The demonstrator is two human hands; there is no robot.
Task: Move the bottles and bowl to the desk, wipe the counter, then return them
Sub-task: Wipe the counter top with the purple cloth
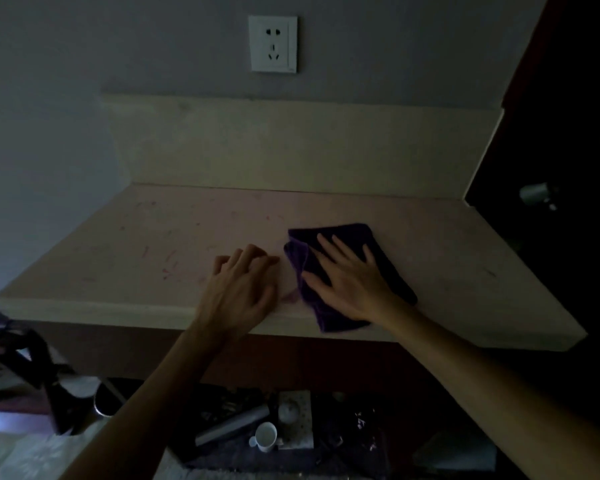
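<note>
A pale counter (160, 237) with faint reddish marks fills the middle of the dim view. A dark purple cloth (347, 233) lies folded near the counter's front edge, one corner hanging over it. My right hand (350, 285) presses flat on the cloth, fingers spread. My left hand (239, 289) rests on the bare counter just left of the cloth, fingers bent and holding nothing. No bottles or bowl show on the counter.
A white wall socket (273, 43) sits above the backsplash. A dark door with a metal handle (537, 194) stands at the right. Below the counter lie a white cup (265, 436), a grey tube (232, 424) and dark clutter.
</note>
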